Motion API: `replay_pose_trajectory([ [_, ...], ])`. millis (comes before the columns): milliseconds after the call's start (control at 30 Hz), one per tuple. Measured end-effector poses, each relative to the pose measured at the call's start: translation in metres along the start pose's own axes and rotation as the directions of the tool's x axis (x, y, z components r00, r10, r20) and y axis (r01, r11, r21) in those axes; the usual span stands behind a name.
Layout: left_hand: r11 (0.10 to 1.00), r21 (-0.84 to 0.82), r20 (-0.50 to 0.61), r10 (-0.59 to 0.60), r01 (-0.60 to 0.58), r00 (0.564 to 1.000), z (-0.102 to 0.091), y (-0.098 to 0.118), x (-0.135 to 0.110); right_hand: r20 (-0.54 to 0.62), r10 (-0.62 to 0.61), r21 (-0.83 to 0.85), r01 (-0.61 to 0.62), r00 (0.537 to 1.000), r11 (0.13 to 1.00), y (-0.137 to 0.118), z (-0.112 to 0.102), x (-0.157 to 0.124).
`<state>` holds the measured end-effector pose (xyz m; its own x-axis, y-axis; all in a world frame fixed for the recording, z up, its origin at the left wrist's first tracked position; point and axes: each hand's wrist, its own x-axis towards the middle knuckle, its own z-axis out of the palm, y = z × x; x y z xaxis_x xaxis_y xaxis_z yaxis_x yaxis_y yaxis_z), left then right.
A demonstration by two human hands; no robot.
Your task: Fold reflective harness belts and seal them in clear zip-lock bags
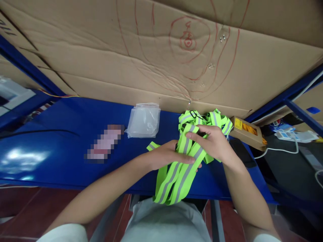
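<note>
Loops of a neon-yellow reflective strap [174, 179] with grey stripes hang down over the table's front edge. My left hand [173, 156] is closed around the middle of these loops, thumb across the front. Higher up, my right hand [210, 139] pinches the top of the same strap, its thumb on the band. Behind my hands lies a pile of more reflective straps [219, 121], with a black buckle [195, 115] showing on it. A loose strap end [152, 146] sticks out to the left of my left hand.
On the blue table [70, 117] lie a stack of clear plastic bags [144, 120] and a blurred-out pinkish item [104, 144]. To the right are a cardboard box [247, 132] with orange contents and a dark flat object [242, 153]. A cardboard wall [101, 57] stands behind.
</note>
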<state>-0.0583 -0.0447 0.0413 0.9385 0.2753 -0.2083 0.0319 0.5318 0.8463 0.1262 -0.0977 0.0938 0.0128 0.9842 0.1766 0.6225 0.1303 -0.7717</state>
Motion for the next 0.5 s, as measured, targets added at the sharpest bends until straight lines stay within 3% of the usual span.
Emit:
replay_pose_trajectory([
  [133, 1.0, -0.015, 0.012, 0.006, -0.006, 1.0, 0.005, 0.001, -0.003, 0.013, 0.017, 0.089, -0.019, 1.0, 0.996, -0.009, -0.006, -0.004],
  [300, 0.942, 0.307, 0.017, 0.14, -0.138, 0.99, 0.008, 0.007, -0.01, 0.256, 0.123, 0.366, -0.214, 0.959, 0.906, -0.005, -0.006, -0.001],
  [367, 0.936, 0.314, 0.037, 0.157, -0.16, 0.987, 0.008, 0.007, -0.011, 0.176, 0.07, 0.303, -0.121, 0.982, 0.945, -0.002, -0.007, -0.002],
  [433, 0.951, 0.269, 0.024, 0.149, -0.15, 0.988, 0.008, 0.005, -0.011, 0.065, -0.057, 0.12, 0.049, 0.996, 0.992, -0.005, -0.01, -0.005],
  [500, 0.95, 0.263, -0.011, 0.175, -0.166, 0.984, 0.009, 0.005, -0.009, 0.101, -0.152, -0.036, 0.156, 0.983, 0.987, -0.013, -0.017, -0.01],
])
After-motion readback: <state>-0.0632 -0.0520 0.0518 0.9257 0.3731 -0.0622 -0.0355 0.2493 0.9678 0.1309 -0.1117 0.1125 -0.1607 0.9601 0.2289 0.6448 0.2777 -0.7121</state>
